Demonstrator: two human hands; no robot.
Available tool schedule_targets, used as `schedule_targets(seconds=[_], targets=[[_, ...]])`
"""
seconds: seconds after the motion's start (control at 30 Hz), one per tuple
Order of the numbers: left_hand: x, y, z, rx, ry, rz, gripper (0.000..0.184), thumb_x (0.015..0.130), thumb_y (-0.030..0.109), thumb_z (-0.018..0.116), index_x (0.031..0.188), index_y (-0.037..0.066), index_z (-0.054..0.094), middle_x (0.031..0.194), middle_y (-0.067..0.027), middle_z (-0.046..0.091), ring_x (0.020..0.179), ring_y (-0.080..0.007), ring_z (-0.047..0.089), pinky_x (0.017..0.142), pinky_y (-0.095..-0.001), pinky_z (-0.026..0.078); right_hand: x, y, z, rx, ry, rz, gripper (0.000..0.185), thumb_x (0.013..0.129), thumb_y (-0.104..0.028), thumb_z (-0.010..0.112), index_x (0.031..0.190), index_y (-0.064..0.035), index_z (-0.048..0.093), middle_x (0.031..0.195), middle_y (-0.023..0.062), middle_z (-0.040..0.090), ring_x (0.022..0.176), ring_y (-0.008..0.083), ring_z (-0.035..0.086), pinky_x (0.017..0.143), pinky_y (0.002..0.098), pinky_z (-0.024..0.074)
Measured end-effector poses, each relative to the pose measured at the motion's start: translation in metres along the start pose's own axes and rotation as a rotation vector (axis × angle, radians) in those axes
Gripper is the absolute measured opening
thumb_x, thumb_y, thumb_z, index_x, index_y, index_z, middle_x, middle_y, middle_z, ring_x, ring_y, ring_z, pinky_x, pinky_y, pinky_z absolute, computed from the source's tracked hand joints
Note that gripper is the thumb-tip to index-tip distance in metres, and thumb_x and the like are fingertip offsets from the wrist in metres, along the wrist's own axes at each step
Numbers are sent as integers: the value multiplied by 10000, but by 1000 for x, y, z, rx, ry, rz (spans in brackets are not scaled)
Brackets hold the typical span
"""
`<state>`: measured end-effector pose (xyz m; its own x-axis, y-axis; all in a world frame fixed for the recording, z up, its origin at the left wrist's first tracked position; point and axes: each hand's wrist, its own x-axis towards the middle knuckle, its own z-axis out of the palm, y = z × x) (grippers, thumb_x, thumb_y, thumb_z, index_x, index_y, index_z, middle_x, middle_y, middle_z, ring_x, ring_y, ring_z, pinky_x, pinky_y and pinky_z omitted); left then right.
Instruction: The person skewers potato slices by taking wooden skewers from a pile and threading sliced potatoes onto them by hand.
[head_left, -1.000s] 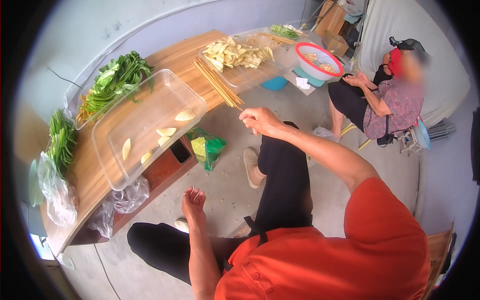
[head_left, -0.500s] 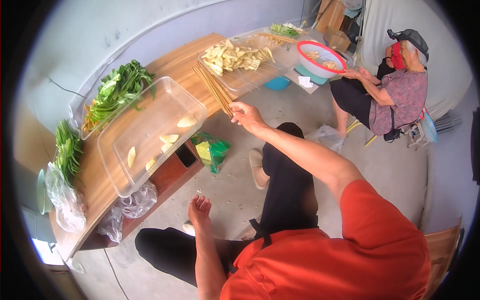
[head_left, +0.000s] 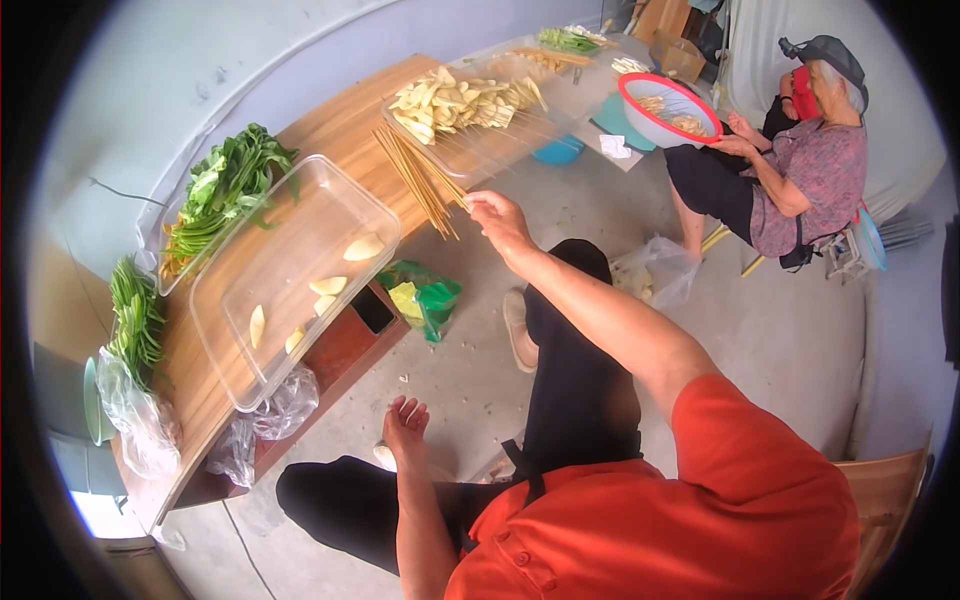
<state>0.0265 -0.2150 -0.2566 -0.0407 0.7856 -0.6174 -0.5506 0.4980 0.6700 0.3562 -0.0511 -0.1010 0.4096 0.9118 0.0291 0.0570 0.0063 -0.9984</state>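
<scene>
My right hand (head_left: 500, 222) is at the table edge, its fingertips pinched on the end of a thin bamboo skewer (head_left: 448, 180). Beside it a fanned bundle of bamboo skewers (head_left: 412, 180) lies on the tabletop, ends jutting over the edge. Palm up over the floor, my left hand (head_left: 405, 425) is open with its fingers loosely curled, holding nothing. A clear plastic tray (head_left: 215, 330) with several pale cut pieces (head_left: 363, 247) stands in front of me. Behind the skewers, another clear tray (head_left: 398, 112) carries a heap of pale slices (head_left: 455, 105), some on skewers.
Leafy greens (head_left: 230, 185) and a green bundle in a plastic bag (head_left: 137, 310) occupy the wooden table's (head_left: 190, 400) left side. A green bag (head_left: 430, 300) sits below the table. At right, a seated person (head_left: 800, 170) holds a red-rimmed basin (head_left: 640, 110).
The skewers, gathered in my right hand before, are now fanned out, with one end between my fingertips. My left hand stays low and open. The seated person's basin appears slightly farther right.
</scene>
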Motion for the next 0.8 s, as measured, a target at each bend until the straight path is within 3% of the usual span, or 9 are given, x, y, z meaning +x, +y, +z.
schedule_targets(seconds=[0.03, 0.1, 0.2, 0.23, 0.3, 0.4, 0.63, 0.7, 0.8], targets=[[-1, 1, 1, 18, 6, -6, 334, 997, 311, 435, 1164, 51, 560, 1014, -101, 641, 893, -252, 637, 786, -378, 524, 2, 6, 0, 4, -1, 5, 154, 917, -131, 565, 1027, -98, 667, 1022, 22, 660, 913, 116, 615, 744, 306, 489], [-2, 1, 4, 34, 6, -3, 334, 996, 309, 437, 1168, 49, 559, 1013, -104, 641, 893, -254, 639, 784, -377, 526, 5, 17, 0, -370, 171, -526, 112, 894, -156, 601, 956, -118, 686, 1040, 35, 656, 950, 165, 610, 748, 311, 481], [-4, 0, 5, 48, -8, 7, 334, 995, 304, 439, 1172, 46, 558, 1012, -108, 640, 893, -256, 642, 778, -373, 531, -8, -19, -3, -623, 207, -688, 107, 869, -192, 635, 923, -123, 697, 933, 77, 675, 840, 245, 635, 708, 326, 489], [-5, -1, 6, 48, -20, 15, 333, 996, 301, 438, 1171, 43, 557, 1011, -110, 640, 894, -257, 644, 774, -371, 533, -10, -19, -3, -623, 206, -685, 107, 869, -192, 635, 923, -123, 697, 933, 77, 675, 840, 245, 635, 708, 326, 489], [-6, -1, 7, 53, -21, 14, 334, 997, 301, 438, 1170, 41, 557, 1009, -110, 641, 891, -256, 645, 772, -370, 535, -15, -18, -1, -573, 48, -426, 140, 876, -231, 630, 925, -117, 695, 786, 102, 671, 710, 304, 634, 642, 378, 490], [-6, 0, 7, 58, -21, 18, 335, 1000, 302, 435, 1166, 39, 558, 1005, -111, 642, 886, -255, 647, 769, -369, 537, -16, -12, 3, -657, 62, -503, 183, 892, -253, 603, 896, -92, 690, 661, 128, 632, 618, 324, 622, 591, 421, 475], [-4, -3, 4, 64, -39, 32, 335, 1004, 305, 429, 1154, 37, 562, 1003, -115, 648, 877, -257, 651, 761, -374, 542, -10, -23, 14, -720, -17, -222, 235, 880, -263, 603, 780, -62, 671, 745, 158, 664, 734, 366, 648, 670, 468, 502], [-1, -5, 1, 57, -33, 39, 331, 996, 308, 449, 1146, 40, 573, 992, -115, 658, 852, -261, 664, 743, -372, 552, -8, -16, 18, -748, 57, -313, 221, 891, -255, 598, 811, -67, 683, 591, 128, 613, 562, 297, 621, 590, 416, 477], [-1, -5, 0, 44, -28, 45, 323, 988, 307, 467, 1135, 44, 585, 981, -117, 669, 828, -265, 678, 726, -369, 561, -1, -7, 23, -653, 76, -253, 217, 883, -256, 612, 803, -68, 683, 580, 105, 622, 530, 241, 629, 570, 386, 484]])
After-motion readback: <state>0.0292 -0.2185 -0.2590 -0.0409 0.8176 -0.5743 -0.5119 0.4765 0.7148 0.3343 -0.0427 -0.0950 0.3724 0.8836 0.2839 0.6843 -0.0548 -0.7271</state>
